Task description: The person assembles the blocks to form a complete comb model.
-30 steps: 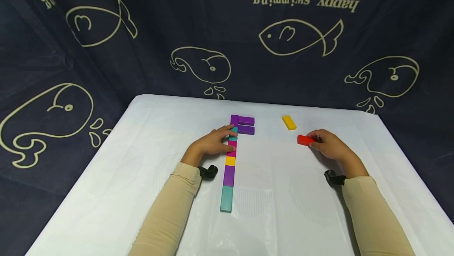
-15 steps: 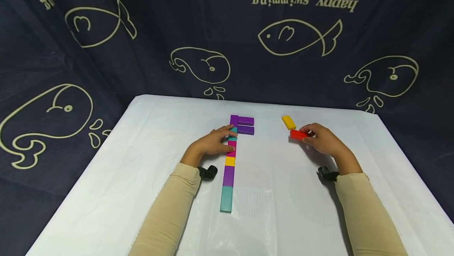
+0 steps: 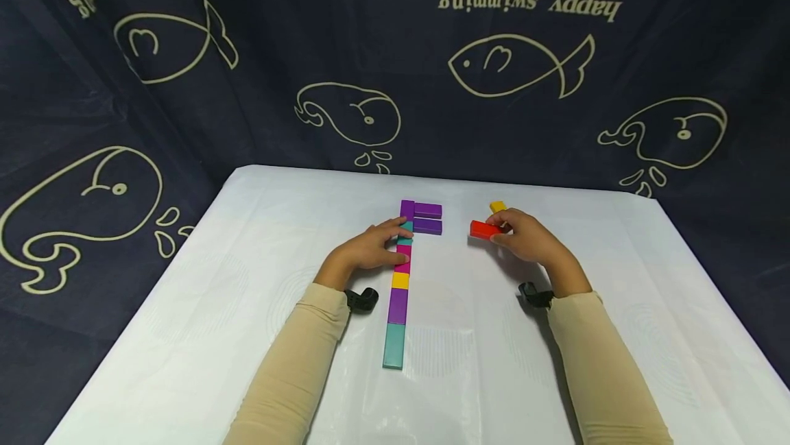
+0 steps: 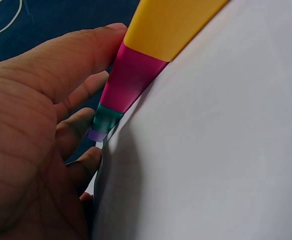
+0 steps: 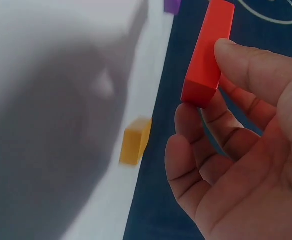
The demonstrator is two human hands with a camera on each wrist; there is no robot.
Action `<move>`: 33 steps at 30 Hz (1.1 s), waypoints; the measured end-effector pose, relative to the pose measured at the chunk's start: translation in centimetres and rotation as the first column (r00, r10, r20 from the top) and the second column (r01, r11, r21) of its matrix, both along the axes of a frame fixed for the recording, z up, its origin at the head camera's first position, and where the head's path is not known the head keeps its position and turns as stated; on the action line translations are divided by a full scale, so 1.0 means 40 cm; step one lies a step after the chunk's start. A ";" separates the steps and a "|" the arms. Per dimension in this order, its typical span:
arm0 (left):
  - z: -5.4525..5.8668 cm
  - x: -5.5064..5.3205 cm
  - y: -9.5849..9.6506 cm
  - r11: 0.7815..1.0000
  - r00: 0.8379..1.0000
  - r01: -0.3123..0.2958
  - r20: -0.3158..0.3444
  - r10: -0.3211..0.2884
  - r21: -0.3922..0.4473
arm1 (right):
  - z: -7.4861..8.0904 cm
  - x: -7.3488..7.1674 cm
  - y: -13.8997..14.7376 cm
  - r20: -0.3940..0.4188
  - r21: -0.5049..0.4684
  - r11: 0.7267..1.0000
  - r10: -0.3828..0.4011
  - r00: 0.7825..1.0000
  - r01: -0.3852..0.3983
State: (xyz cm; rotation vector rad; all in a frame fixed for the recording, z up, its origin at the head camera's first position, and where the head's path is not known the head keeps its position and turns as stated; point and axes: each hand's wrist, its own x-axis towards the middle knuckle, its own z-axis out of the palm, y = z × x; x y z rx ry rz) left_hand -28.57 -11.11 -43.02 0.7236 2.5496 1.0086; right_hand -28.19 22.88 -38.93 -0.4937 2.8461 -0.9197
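My right hand [image 3: 524,236] pinches a red block [image 3: 483,230] between thumb and fingers, raised over the table, as the right wrist view also shows. My left hand [image 3: 370,246] rests with loosely extended fingers along the upper part of a straight row of coloured blocks. Its thumb touches the magenta block [image 3: 402,268], and fingertips lie on the teal block [image 3: 404,241] beyond. Nearer in the row come a yellow block [image 3: 400,280], a purple block [image 3: 398,306] and a long teal block [image 3: 394,345]. A purple block [image 3: 407,208] ends the row at the far side.
Two purple blocks, an upper one [image 3: 428,210] and a lower one [image 3: 427,226], stick out rightward from the row's far end. Behind my right hand lies a loose yellow block [image 3: 497,206], partly hidden. Behind the white table [image 3: 296,191] hangs a dark printed cloth [image 3: 259,123].
The red block has been lifted and carried left by my right hand, past the loose yellow block and closer to the row. My left hand has stayed in place.
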 end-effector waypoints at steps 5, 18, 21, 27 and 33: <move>-0.004 -0.002 0.000 1.000 1.000 -0.006 0.003 0.006 -0.002 | -0.001 -0.007 -0.058 0.013 -0.007 1.000 0.015 1.000 -0.015; -0.003 -0.002 0.001 1.000 1.000 -0.027 0.007 0.027 -0.009 | -0.010 -0.010 -0.173 0.038 0.025 0.996 0.090 0.995 -0.091; -0.004 -0.004 0.001 1.000 1.000 -0.022 0.002 0.022 -0.010 | -0.016 -0.014 -0.191 0.042 0.037 0.994 0.098 0.994 -0.099; -0.003 -0.004 0.002 1.000 0.999 -0.029 0.013 0.029 -0.010 | -0.028 -0.023 -0.219 0.044 0.032 0.994 0.106 0.993 -0.107; 0.000 -0.002 0.001 1.000 1.000 -0.025 0.008 0.025 0.000 | -0.045 -0.021 -0.237 0.055 0.035 0.994 0.100 0.993 -0.102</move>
